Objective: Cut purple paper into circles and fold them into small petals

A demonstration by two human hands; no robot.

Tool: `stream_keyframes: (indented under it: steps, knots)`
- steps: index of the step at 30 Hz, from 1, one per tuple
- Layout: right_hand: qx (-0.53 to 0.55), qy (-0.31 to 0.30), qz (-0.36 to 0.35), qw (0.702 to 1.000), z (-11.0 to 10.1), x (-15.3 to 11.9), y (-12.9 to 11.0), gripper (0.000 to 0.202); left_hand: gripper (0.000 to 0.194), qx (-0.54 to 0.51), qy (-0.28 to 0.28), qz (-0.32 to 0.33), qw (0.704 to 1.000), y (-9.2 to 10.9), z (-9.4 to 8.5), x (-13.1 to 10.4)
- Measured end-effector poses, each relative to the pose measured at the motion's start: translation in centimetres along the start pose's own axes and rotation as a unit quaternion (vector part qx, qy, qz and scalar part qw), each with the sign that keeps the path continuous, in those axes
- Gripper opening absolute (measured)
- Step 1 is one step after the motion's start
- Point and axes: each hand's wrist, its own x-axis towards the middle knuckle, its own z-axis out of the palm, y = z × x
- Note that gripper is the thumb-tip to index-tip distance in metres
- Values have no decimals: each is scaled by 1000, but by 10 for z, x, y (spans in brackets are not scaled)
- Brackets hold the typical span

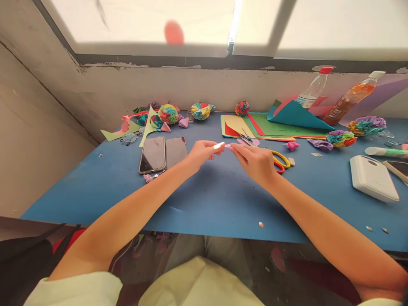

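Over the middle of the blue table, a small pale purple paper piece [228, 145] is pinched between my two hands. My left hand [204, 156] grips its left end with thumb and fingers closed. The fingers of my right hand [255, 161] are pressed together on its right end and hide part of it. Scissors with red and yellow handles [281, 159] lie just right of my right hand. Two phones rest left of my left hand, one dark [153, 155] and one greyish [177, 151].
Paper sheets [277, 125], pleated paper balls [200, 110] and two bottles [314, 87] stand or lie along the wall. Glasses [129, 137] and paper scraps are at the back left. A white box-shaped device [373, 177] sits at the right on the blue table [207, 212].
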Motion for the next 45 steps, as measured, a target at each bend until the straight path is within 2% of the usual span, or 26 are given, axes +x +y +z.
stream_keyframes:
  steps: [7, 9, 12, 16, 22, 25, 28, 31, 34, 36, 38, 41, 43, 45]
  knots:
    - [17, 18, -11, 1000, 0, 1, 3, 22, 33, -90, -67, -67, 991, -3, -3, 6]
    - [3, 13, -23, 1000, 0, 0, 4, 21, 32, -100, -69, -72, 990, -3, -3, 6]
    - [-26, -2, -37, 999, -2, 0, 5, 23, 31, -41, -38, -55, 997, 1, -3, 3]
    - [-30, -33, -39, 998, -4, 2, 4, 23, 32, 44, -19, 8, 999, 4, -1, -1]
    - [11, -64, -4, 998, 0, 0, 0, 26, 29, 39, 4, 53, 998, 0, 0, 0]
    - [76, -59, 41, 995, 3, -1, -2, 34, 23, 70, -11, 65, 995, 1, -1, 0]
    - [180, -55, 104, 977, 4, 2, -5, 43, 20, 92, -39, 79, 992, 3, -3, -1]
    - [265, -65, 119, 955, 3, 5, -7, 22, 20, 83, -78, 88, 990, 5, -2, -2]
    - [308, -102, 141, 935, 2, 7, -10, 22, 21, 60, -56, 100, 992, 7, -1, -3]
    - [346, -142, 192, 907, -1, 8, -13, 26, 22, 56, -41, 112, 991, 8, 0, -4]
    - [390, -170, 236, 873, -3, 8, -15, 30, 24, 64, -57, 112, 990, 8, 1, -4]
    - [446, -185, 240, 842, -6, 8, -16, 35, 27, 71, -74, 104, 989, 7, 0, -4]
    - [463, -182, 216, 840, -6, 7, -12, 36, 27, 62, -55, 102, 991, 7, -1, -4]
    - [429, -155, 178, 872, -5, 6, -6, 34, 26, 46, -33, 97, 994, 8, -3, -3]
